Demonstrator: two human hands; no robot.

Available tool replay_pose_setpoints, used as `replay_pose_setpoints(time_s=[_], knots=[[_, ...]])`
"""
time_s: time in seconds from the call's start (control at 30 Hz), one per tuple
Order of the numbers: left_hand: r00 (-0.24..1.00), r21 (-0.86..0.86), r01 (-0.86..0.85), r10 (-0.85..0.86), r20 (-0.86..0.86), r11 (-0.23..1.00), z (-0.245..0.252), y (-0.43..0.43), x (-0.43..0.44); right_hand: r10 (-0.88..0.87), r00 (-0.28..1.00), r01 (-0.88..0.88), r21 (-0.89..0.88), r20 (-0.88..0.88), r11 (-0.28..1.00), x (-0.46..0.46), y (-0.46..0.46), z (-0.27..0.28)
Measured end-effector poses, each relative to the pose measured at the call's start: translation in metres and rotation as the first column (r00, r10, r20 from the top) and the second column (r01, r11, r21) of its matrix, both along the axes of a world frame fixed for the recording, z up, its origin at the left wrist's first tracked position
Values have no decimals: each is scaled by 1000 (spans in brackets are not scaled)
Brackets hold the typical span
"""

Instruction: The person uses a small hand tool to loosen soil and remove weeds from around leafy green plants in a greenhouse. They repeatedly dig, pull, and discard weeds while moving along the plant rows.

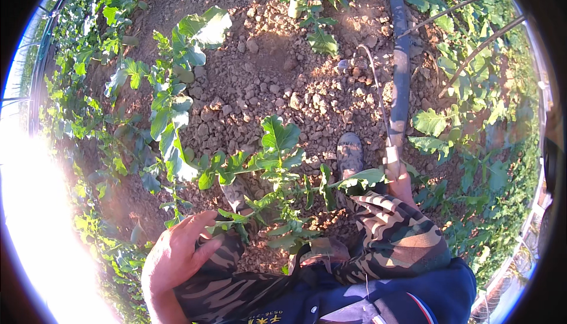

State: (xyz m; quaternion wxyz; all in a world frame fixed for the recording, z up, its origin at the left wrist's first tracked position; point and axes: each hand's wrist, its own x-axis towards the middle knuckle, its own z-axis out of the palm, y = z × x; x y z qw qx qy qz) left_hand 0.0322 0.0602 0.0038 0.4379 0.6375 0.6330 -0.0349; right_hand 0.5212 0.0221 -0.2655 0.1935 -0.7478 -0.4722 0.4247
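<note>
My right hand is closed around the light-coloured handle of a tool with a thin curved metal rod, which reaches forward over the soil. Low on the left, my left hand has its thumb and fingers apart, with a leaf stem of a leafy green plant at the fingertips; whether it grips the stem cannot be told. That plant spreads its lobed leaves between my two camouflage-clad legs, close to my shoes. Its base is partly hidden.
A dark hose or pipe runs lengthwise on the right. Clumpy brown soil lies ahead. More leafy plants stand left and right, some with pale root tops. Thin rods slant in from the upper right.
</note>
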Motion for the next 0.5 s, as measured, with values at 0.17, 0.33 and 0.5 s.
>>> replay_pose_setpoints(time_s=[0.17,0.33,0.5], knots=[[999,7,44,-44,-16,999,2,0,-4,-209,867,224,-21,-453,974,-2,-32,13],[1000,22,16,-16,-8,1000,2,2,-3,155,983,-156,-8,-93,988,14,-61,33],[999,28,20,-19,-31,999,5,4,-1,522,846,-527,30,107,849,0,38,-11]])
